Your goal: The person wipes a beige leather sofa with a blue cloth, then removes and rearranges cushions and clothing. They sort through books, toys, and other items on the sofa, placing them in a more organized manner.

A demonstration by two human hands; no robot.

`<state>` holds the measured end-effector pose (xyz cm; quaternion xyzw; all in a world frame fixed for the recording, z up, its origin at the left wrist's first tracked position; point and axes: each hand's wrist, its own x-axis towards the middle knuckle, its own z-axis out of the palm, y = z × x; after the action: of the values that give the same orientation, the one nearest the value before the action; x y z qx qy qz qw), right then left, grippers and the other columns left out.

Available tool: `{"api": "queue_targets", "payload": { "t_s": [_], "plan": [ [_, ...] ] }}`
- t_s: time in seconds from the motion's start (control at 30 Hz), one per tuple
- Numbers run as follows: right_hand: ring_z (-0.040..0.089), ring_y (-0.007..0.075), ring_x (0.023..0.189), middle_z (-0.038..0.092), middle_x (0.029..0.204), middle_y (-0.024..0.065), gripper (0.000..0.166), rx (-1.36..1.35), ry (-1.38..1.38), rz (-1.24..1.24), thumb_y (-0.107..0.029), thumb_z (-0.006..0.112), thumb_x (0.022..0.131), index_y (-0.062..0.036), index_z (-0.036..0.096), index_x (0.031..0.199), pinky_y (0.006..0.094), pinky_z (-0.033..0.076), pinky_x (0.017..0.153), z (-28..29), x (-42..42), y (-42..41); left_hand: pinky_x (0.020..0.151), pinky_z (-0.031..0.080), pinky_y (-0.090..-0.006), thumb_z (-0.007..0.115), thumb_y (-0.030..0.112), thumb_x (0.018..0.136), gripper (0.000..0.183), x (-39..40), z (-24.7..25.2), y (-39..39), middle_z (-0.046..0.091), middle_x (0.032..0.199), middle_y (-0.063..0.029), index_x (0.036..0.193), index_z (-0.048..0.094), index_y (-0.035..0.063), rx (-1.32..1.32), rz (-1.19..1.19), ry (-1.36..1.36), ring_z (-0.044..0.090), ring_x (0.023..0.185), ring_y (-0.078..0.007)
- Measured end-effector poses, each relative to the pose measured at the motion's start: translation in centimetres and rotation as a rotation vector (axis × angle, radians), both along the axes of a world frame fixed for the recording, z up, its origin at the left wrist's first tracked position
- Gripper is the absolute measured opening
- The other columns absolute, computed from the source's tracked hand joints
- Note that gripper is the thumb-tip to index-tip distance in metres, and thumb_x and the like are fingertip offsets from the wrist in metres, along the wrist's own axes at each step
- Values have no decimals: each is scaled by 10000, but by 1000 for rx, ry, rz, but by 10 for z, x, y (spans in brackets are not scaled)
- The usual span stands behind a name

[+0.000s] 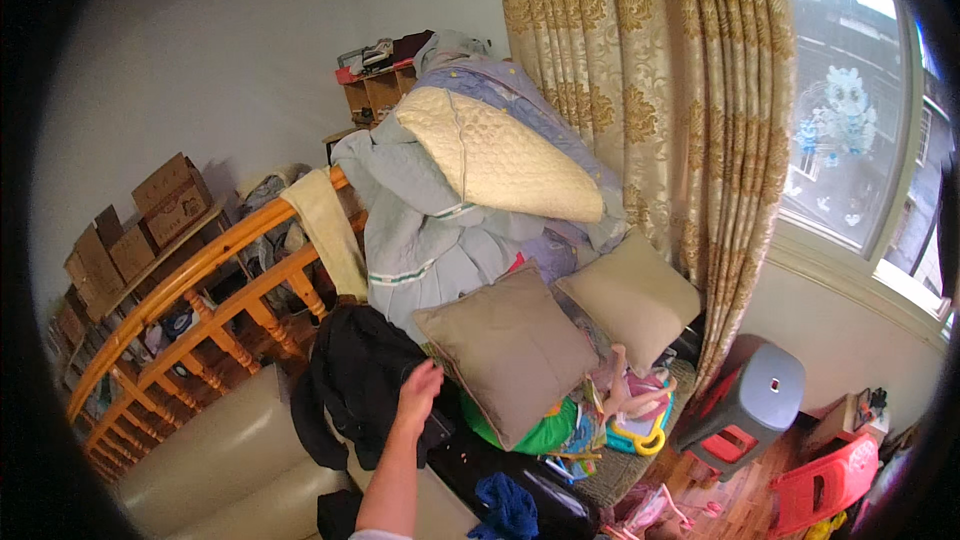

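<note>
One bare hand with its forearm reaches up from the bottom middle. By its place it looks like my left hand (421, 390), though the view does not fully settle this. It hovers over or touches a black garment (360, 367) draped by the beige sofa; whether its curled fingers grip the cloth cannot be told. Just right of it lies a brown cushion (517, 349), with a beige cushion (637, 300) behind. Beyond are a grey-blue quilt (420, 240) and a folded cream quilted pad (502, 154). My other hand is out of view.
A wooden railing (217, 255) curves along the left, above the beige sofa (217, 450). A dark blue cloth (506, 506) lies at the bottom. Toys, a grey stool (765, 390) and a red plastic chair (825, 484) stand right, near the patterned curtain (637, 90) and window.
</note>
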<state>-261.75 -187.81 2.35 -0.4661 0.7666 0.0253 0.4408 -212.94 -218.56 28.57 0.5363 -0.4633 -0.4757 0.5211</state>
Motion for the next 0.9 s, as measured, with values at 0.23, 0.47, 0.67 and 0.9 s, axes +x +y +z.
{"api": "queue_targets", "payload": {
  "t_s": [0.23, 0.47, 0.67, 0.9],
  "plan": [
    [605, 185, 786, 648, 794, 82, 234, -34, -32, 121, -266, 570, 772, -55, 662, 816, 336, 491, 763, -40, -35, -74, 985, 369, -330, 611, 270, 863, 587, -77, 108, -171, 454, 1325, -156, 1336, 379, 12, -195, 42, -199, 455, 1199, -233],
    [638, 212, 766, 650, 779, 134, 242, -227, -387, -160, -274, 585, 777, -58, 662, 854, 329, 490, 701, 15, -22, -178, 1019, 333, -439, 761, 496, 623, 1025, -81, -56, -148, 404, 1315, -236, 1366, 253, 6, 309, 556, -970, 379, 1237, -366],
    [565, 157, 759, 609, 833, 53, 255, -359, -748, -519, -209, 551, 850, 8, 608, 972, 305, 460, 674, 20, -10, -247, 998, 356, -398, 828, 216, 600, 1036, -142, -71, -140, 399, 1307, -210, 1383, 180, 18, 190, 790, -456, 432, 1179, -316],
    [528, 292, 1088, 545, 1165, 249, 697, -758, -377, -866, -478, 606, 811, 100, 476, 1180, 376, 387, 926, 35, -73, -430, 974, 369, -360, 777, -16, 602, 889, -146, 26, -89, 458, 1242, -144, 1341, 284, 6, -143, 590, 21, 466, 1126, -255]
  ]
}}
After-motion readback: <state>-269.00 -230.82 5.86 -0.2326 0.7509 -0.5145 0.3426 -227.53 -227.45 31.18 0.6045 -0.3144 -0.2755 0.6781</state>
